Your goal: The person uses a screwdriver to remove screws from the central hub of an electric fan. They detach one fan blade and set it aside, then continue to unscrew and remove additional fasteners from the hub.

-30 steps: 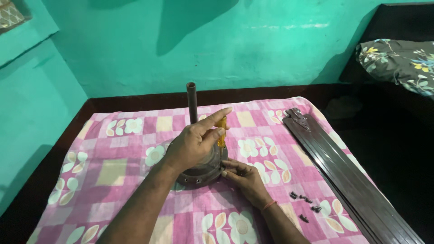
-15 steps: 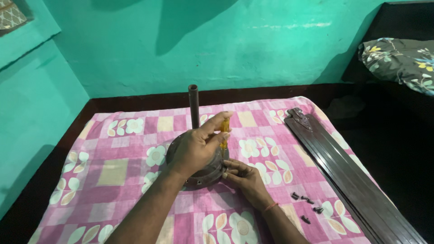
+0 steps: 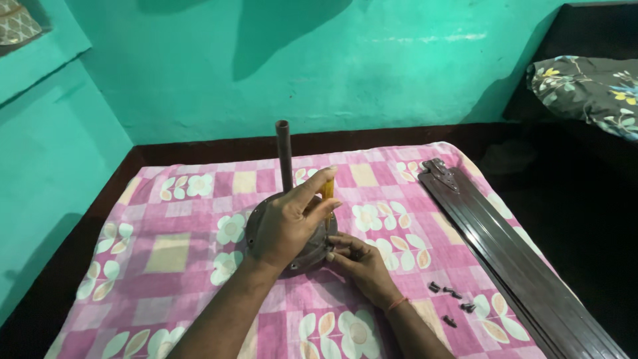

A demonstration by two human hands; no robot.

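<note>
A round dark fan motor [image 3: 255, 226] with an upright metal rod [image 3: 284, 151] stands on a pink checked cloth [image 3: 166, 252]. My left hand [image 3: 287, 227] reaches over the motor and grips a screwdriver with a yellow handle [image 3: 327, 189], held upright at the motor's right rim. My right hand [image 3: 362, 263], with a red thread on its wrist, lies on the cloth against that rim. Its fingertips pinch at the rim by the screwdriver's tip. What they pinch is too small to tell.
Several dark screws [image 3: 452, 297] lie loose on the cloth to the right of my right hand. A stack of long brown fan blades [image 3: 508, 256] runs along the cloth's right side. A flowered pillow [image 3: 588, 86] is at the far right, and green walls stand behind and to the left.
My left hand has shifted a little lower on the screwdriver handle, with the thumb and fingers turned around it. My right hand stays at the motor's rim.
</note>
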